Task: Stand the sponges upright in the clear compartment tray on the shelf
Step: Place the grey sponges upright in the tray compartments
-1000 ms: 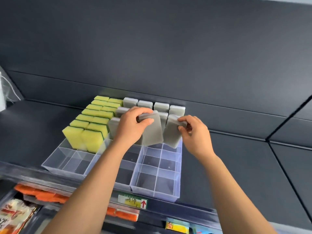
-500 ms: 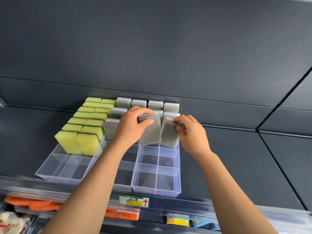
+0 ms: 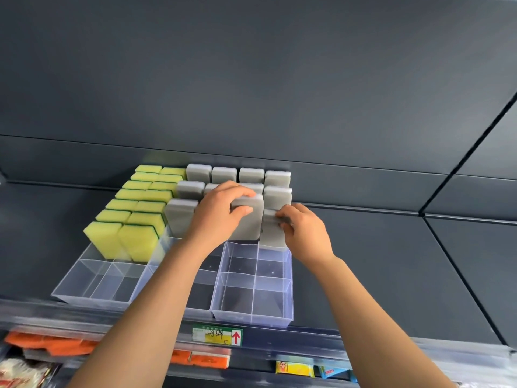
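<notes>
Grey foam, two pieces in hand. First grey sponge (image 3: 249,226): flat rectangular slab with rounded corners, upright, lower edge at the tray rim. Left hand (image 3: 219,217) grips its top edge; the thumb lies across the near face and the fingers curl over the top to the far face. Second grey sponge (image 3: 270,238): same look, upright, just right of the first and set lower, its base inside a cell of the clear compartment tray (image 3: 253,320). Right hand (image 3: 306,236) pinches its top edge, fingertips above and thumb on the near face. Both slabs stand between the two hands, beyond the knuckles. Stored grey sponges (image 3: 224,175): upright in rows behind the fingers, with one more just left of the left wrist. Yellow sponges (image 3: 138,243): green-backed, upright, in two columns well left of the left hand. Nearer tray cells lie under both forearms. Shelf (image 3: 377,261): dark, matte. Price label (image 3: 216,335): on the front rail. Orange packets (image 3: 53,345): below the rail.
</notes>
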